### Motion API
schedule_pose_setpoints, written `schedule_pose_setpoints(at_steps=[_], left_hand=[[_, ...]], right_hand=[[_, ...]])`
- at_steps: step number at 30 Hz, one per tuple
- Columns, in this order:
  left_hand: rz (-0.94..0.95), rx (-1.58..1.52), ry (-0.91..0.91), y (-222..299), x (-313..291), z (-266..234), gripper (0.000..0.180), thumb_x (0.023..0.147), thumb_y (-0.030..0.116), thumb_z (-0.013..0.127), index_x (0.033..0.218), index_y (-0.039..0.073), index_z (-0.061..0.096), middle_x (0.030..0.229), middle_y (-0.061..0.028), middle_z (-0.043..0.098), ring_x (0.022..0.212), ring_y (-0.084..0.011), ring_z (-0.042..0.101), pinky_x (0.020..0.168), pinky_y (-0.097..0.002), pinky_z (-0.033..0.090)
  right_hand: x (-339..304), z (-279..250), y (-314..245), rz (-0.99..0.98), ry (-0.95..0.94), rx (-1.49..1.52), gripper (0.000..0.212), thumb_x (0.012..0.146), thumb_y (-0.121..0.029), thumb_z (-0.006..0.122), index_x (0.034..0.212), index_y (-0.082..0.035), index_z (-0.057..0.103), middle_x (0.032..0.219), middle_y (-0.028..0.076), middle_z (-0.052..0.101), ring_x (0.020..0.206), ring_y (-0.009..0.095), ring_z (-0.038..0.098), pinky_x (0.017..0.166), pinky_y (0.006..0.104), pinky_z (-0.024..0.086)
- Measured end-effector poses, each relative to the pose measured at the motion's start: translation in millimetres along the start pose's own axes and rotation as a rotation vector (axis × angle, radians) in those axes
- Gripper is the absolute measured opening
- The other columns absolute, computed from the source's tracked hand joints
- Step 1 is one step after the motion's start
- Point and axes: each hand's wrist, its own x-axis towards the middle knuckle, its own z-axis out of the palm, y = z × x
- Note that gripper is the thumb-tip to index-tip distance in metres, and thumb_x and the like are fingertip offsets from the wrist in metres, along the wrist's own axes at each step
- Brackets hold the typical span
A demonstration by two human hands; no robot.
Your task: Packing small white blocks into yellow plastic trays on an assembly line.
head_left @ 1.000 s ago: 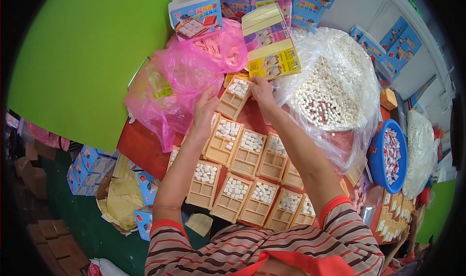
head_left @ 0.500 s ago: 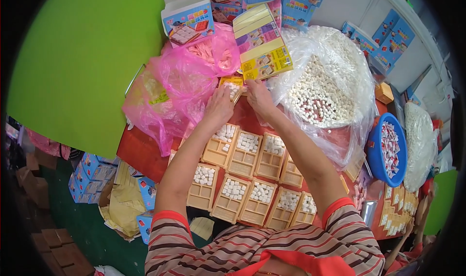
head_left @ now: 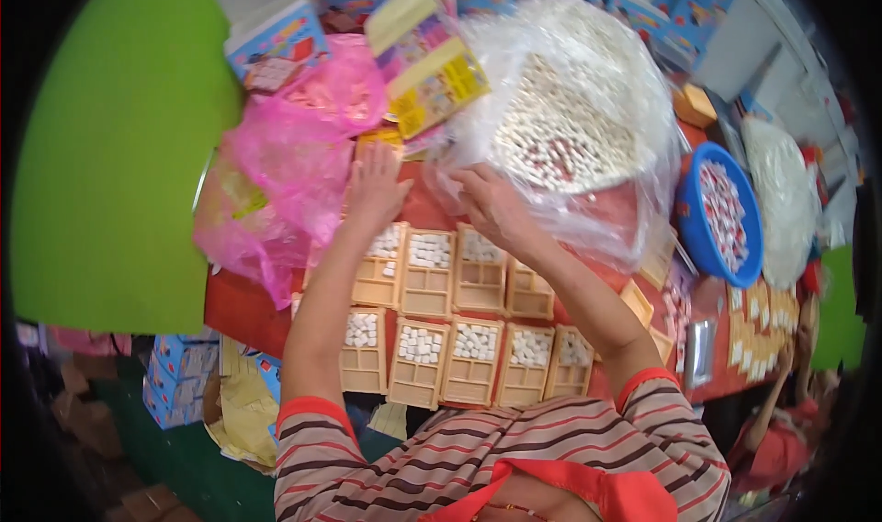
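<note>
My left hand (head_left: 375,189) lies flat at the back of the red table, fingers stretched out, next to a yellow card (head_left: 384,137). What is under its palm is mostly hidden. To its right, my right hand (head_left: 496,208) hovers by the edge of a clear plastic bag (head_left: 469,141), its fingers loosely bent and apart, with nothing seen in them. Below the hands stand two rows of beige compartment trays (head_left: 427,301), with small white pieces (head_left: 429,251) in their far sections. White pieces (head_left: 570,136) also fill the clear bag.
A pink plastic bag (head_left: 276,173) with pink pieces lies left, below a printed box (head_left: 276,49). Yellow-and-purple printed packaging (head_left: 439,95) leans behind my hands. A blue basin (head_left: 684,209) of small packets stands right; another person's arm (head_left: 781,389) reaches in at far right.
The tray with white pieces that my left hand gripped is no longer seen in it; that hand has flattened. My right hand has moved away from the printed packaging. The whole view has shifted.
</note>
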Motion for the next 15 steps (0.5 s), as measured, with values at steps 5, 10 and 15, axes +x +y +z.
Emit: schedule_pose_setpoints(at_steps=[5,10,15], left_hand=[[-0.083,0.090,-0.068,5,11,-8,0.075,0.092,0.046,0.047,0.145,-0.002,0.023,0.153,-0.0215,0.021,0.144,-0.0340,0.014,0.113,-0.0512,0.018],[-0.173,0.036,-0.019,17,12,-5,0.076,0.091,0.044,0.051,0.144,-0.002,0.023,0.152,-0.0222,0.022,0.143,-0.0347,0.016,0.112,-0.0526,0.019],[-0.212,0.018,-0.062,12,19,0,0.073,0.091,0.042,0.052,0.144,-0.001,0.025,0.151,-0.0213,0.025,0.142,-0.0354,0.018,0.111,-0.0536,0.020]], right_hand=[[-54,-42,19,-0.033,0.057,-0.030,0.024,0.082,-0.002,0.056,0.105,-0.002,0.059,0.099,0.017,0.060,0.091,0.037,0.058,0.081,0.0424,0.047],[-103,-100,49,0.283,0.236,0.000,0.014,0.083,-0.002,0.056,0.095,-0.002,0.063,0.092,0.016,0.061,0.085,0.036,0.060,0.073,0.0419,0.047],[-128,-103,40,0.224,0.026,-0.137,0.014,0.084,-0.007,0.056,0.095,-0.002,0.064,0.087,0.016,0.061,0.082,0.035,0.061,0.072,0.0432,0.048]])
